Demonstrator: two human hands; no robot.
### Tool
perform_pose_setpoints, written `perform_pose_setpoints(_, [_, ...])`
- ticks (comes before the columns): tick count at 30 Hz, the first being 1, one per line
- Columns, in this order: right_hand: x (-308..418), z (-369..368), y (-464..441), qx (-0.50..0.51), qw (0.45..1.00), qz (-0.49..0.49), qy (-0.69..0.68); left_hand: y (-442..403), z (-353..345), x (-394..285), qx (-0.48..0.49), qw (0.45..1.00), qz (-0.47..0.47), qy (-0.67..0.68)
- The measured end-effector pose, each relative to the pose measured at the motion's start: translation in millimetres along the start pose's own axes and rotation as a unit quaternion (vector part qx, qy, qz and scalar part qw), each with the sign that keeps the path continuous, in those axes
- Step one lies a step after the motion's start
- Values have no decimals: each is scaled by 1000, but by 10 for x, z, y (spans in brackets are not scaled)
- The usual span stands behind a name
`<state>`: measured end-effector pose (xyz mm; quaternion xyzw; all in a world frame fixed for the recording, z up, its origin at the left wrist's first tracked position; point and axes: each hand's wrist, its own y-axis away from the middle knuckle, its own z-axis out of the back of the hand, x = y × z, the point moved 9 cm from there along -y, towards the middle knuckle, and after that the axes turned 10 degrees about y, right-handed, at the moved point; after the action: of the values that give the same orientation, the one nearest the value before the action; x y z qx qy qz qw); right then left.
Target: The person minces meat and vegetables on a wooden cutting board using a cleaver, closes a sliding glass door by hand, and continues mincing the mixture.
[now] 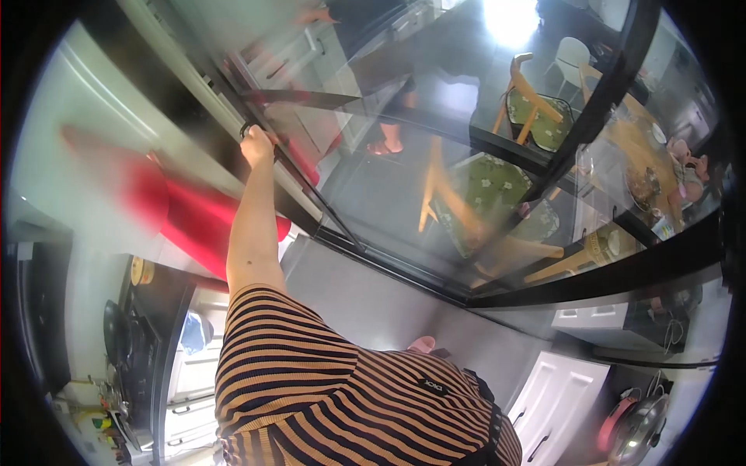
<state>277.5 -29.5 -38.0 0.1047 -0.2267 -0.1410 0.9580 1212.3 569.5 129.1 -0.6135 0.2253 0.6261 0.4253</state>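
Observation:
My left hand [256,146] is at the end of my outstretched bare arm, its fingers closed round a dark handle [247,130] at the edge of a glass door. The door's dark frame [342,233] runs down from beside the hand, and its glass [373,186] lies to the right. Just left of the hand is a pale door frame with a dark strip. A red cloth [194,221] hangs behind my forearm. My right hand does not show.
Beyond the glass are wooden chairs [536,97] with green cushions, a dining table [629,155], and a person's foot in a sandal [385,146]. White cabinets [561,388] stand lower right with a pan [639,427]. A stove counter [148,342] lies at lower left.

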Motion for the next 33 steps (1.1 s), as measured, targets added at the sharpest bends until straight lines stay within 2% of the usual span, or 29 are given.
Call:
perform_pose_setpoints(5, [177,-19,-58,3,1000,11,-1,-215,42,97,-4,1000,-15,-8])
perform_pose_setpoints(10, [167,109,-48,-8,1000,3,-23,-498,147,183,-2,998,55,-20])
perform_pose_setpoints(11, [156,141,-63,-11,999,-1,-32,-627,168,267,5,998,55,38])
perform_pose_setpoints(12, [134,182,-68,-13,999,-3,-41,-780,170,421,38,992,83,84])
perform_pose_setpoints(14, [21,319,-99,-27,997,-12,-67,-992,239,704,39,975,141,165])
perform_pose_setpoints(17, [-166,596,-105,-52,993,-19,-106,-1212,492,1381,-25,956,151,249])
perform_pose_setpoints(18, [-263,699,-93,-61,990,-22,-122,-828,580,1412,-102,939,147,292])
perform_pose_setpoints(19, [-393,814,-72,-71,987,-29,-138,-625,615,1780,-99,898,152,402])
perform_pose_setpoints(20, [-522,942,-72,-83,984,-32,-156,2,655,1592,-114,956,159,217])
perform_pose_setpoints(21, [-682,1043,-60,-95,980,-39,-171,310,668,2064,-138,928,169,302])
perform_pose_setpoints(23, [-1037,1295,11,-118,971,-55,-200,1199,481,2615,54,951,296,64])
perform_pose_setpoints(24, [-1205,1394,48,-131,966,-63,-213,1510,319,3242,60,928,331,162])
perform_pose_setpoints(25, [-1407,1502,102,-145,960,-71,-228,2338,210,2917,194,929,314,-23])
perform_pose_setpoints(26, [-1589,1605,170,-154,955,-76,-240,2880,105,3081,258,889,348,-148])
perform_pose_setpoints(27, [-1792,1705,181,-165,950,-80,-254,3563,-105,3139,382,805,434,-134])
perform_pose_setpoints(28, [-1981,1784,285,-176,944,-88,-264,4100,-267,3173,383,797,447,-137])
perform_pose_setpoints(30, [-2305,1888,426,-191,935,-105,-279,5231,-630,2890,539,727,396,-156])
perform_pose_setpoints(32, [-2582,1951,545,-205,928,-127,-285,6306,-872,2067,677,653,303,-157])
perform_pose_setpoints(33, [-2801,1943,601,-212,928,-154,-264,6758,-992,1867,739,601,266,-147])
